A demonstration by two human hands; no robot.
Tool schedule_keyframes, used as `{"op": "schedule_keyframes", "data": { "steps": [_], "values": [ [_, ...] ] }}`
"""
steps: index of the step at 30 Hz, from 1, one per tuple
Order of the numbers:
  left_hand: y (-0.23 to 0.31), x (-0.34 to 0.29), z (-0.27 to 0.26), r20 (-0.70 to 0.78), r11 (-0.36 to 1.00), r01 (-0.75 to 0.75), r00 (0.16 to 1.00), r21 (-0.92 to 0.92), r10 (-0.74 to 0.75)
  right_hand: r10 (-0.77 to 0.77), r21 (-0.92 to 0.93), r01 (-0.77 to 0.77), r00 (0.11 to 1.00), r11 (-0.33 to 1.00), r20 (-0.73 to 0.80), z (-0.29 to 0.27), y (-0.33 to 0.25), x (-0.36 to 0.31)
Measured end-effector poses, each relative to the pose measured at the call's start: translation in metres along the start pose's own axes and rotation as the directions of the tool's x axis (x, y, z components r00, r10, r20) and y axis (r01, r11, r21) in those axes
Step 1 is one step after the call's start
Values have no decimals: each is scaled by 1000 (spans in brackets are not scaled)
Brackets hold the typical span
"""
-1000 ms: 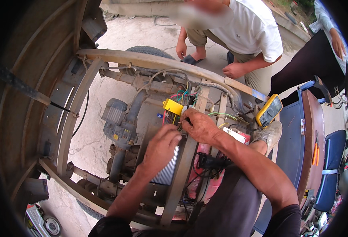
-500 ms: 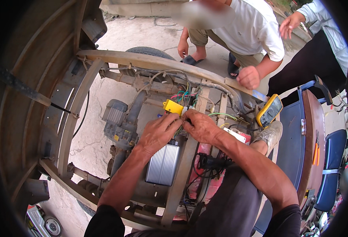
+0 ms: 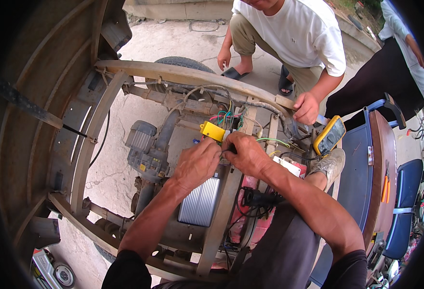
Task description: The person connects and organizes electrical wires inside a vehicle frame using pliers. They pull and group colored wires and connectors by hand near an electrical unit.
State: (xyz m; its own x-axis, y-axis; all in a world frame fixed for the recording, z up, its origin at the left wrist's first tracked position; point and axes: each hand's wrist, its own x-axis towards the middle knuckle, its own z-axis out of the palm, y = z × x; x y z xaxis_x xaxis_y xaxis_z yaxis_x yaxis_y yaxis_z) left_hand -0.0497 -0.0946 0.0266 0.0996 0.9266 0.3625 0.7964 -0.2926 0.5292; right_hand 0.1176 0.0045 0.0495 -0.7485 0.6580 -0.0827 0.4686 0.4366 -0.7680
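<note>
My left hand [image 3: 198,161] and my right hand [image 3: 245,151] meet over the open vehicle frame, fingers of both bent in a pinch. What sits between the fingertips is hidden, though wires run close around them. Just beyond the left fingers is a yellow box [image 3: 212,130], with a bundle of coloured wires [image 3: 227,117] behind it. Below my left hand lies a silver finned controller box [image 3: 199,201]. A motor with a gear housing [image 3: 144,147] sits to the left, on the axle.
A yellow multimeter [image 3: 329,136] rests at the right by my shoe [image 3: 331,164]. Across the frame rail [image 3: 173,74] a person in a white shirt [image 3: 298,33] crouches, one hand over the rail. Another person stands at far right. Orange-handled pliers [image 3: 385,188] lie on a brown panel.
My hands shift slightly but stay together by the yellow box. The crouching person's hand turns and opens a little on the rail; the standing person's outstretched arm has drawn back.
</note>
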Motion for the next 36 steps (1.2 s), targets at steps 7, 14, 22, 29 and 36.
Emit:
{"op": "schedule_keyframes", "data": {
  "steps": [7, 14, 22, 29, 36],
  "values": [
    [-6, 10, 1, 325, 638, 599, 800, -484, -504, -114, -10, 114, 993, 993, -19, -1, 4, 3],
    [-18, 12, -2, 712, -81, 778, 522, -623, -469, -110, 75, 110, 994, 991, 6, 0, 13, 6],
    [5, 0, -10, -20, 989, -18, 1000, 144, 21, 11, 112, -15, 999, 994, 36, -3, 13, 7],
    [1, -3, 14, -18, 964, 265, 964, -30, -265, -33, 64, 31, 999, 997, 27, 0, 14, 8],
    [2, 7, 3, 549, 160, 745, 601, -647, -580, -12, 105, 8, 1000, 994, 29, -6, 15, 7]
  ]
}}
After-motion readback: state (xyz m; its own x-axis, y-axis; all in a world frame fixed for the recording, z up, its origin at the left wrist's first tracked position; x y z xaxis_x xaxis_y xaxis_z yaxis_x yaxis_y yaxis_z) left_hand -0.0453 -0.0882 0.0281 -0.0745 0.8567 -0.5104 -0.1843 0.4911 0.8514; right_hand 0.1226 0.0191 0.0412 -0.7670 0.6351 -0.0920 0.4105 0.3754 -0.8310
